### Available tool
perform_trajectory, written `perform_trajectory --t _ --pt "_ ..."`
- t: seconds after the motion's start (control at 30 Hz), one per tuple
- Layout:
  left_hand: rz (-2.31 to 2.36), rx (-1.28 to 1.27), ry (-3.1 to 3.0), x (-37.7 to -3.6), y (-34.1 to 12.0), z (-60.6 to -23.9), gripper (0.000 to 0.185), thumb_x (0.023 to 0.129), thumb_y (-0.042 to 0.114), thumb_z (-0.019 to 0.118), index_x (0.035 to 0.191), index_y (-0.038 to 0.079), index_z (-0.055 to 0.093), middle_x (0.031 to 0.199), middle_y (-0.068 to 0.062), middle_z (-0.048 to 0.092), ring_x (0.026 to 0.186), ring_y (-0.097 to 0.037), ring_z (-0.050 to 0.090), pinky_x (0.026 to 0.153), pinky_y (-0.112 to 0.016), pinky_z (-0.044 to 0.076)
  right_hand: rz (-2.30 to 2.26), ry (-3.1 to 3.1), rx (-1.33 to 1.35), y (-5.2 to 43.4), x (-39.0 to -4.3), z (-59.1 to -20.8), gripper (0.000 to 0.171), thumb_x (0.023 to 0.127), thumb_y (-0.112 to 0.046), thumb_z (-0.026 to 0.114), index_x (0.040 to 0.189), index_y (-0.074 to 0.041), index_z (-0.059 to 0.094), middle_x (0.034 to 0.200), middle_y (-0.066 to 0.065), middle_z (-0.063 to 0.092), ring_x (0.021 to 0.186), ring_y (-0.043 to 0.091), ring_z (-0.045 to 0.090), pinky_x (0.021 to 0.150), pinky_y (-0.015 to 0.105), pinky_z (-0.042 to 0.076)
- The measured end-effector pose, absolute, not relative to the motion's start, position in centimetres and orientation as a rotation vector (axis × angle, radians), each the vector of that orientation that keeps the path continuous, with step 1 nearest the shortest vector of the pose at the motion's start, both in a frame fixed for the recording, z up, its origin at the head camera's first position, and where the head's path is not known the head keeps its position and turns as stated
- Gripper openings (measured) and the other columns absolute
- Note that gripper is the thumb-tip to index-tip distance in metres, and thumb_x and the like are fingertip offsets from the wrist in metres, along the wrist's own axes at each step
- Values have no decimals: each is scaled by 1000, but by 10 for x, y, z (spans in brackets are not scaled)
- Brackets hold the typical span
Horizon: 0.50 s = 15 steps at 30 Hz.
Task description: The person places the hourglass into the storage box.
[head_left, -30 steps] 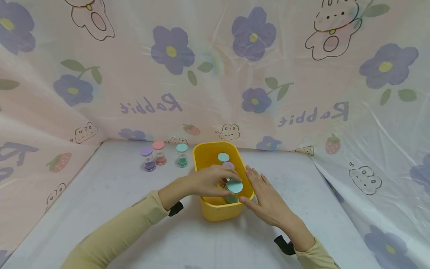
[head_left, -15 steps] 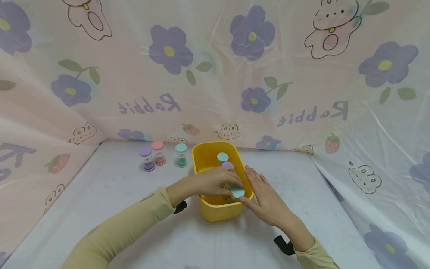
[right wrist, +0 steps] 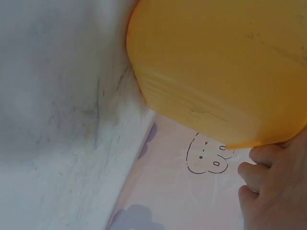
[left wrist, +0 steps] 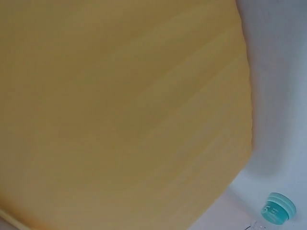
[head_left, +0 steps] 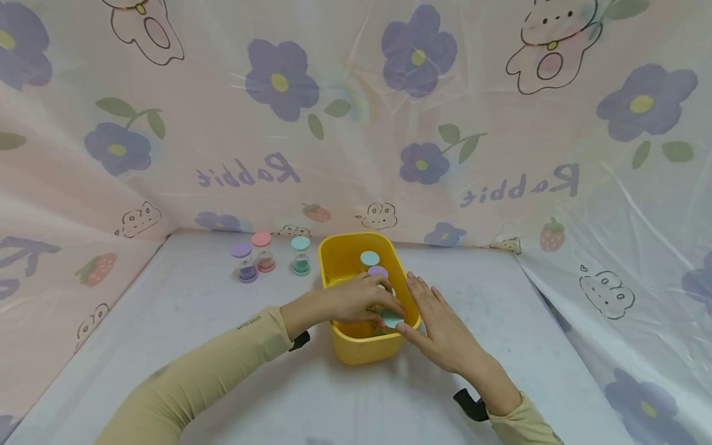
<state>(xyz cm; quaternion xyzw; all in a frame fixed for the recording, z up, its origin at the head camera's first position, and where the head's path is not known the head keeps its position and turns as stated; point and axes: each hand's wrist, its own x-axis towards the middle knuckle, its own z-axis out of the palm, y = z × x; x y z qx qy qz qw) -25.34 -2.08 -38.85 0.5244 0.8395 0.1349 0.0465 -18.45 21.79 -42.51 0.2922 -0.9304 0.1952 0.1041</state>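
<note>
A yellow plastic bin (head_left: 364, 352) stands in the middle of the table. My left hand (head_left: 356, 301) reaches inside it and holds a small sand timer with a teal cap (head_left: 393, 319) near the front right corner; the fingers cover much of its body. Against the bin's right rim rests my right hand (head_left: 445, 334), its fingers straight, also seen beside the bin wall (right wrist: 216, 72) in the right wrist view. Farther back in the bin are a purple-capped timer (head_left: 378, 272) and a teal-capped one (head_left: 369, 258). Other contents are partly hidden behind my left hand.
Left of the bin stand three upright sand timers: purple (head_left: 246, 262), pink (head_left: 264, 253) and teal (head_left: 301, 255). The teal cap (left wrist: 278, 209) shows in the left wrist view. A patterned curtain (head_left: 345, 136) hangs behind the white table (head_left: 222, 334).
My left hand has moved slightly right and lowered the teal-capped sand timer deeper into the bin's front right corner. The right hand stays at the rim.
</note>
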Motion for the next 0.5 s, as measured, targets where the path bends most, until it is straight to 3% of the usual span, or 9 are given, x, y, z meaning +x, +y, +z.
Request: perform_trajectory --t 0.5 --pt "414 1549 2546 -252 -21 -386 41 94 24 78 135 24 72 137 10 68 137 -21 45 118 -51 33 580 -2745 851 217 -184 -424 83 105 -48 58 165 -3 22 172 12 21 157 35 24 127 56 16"
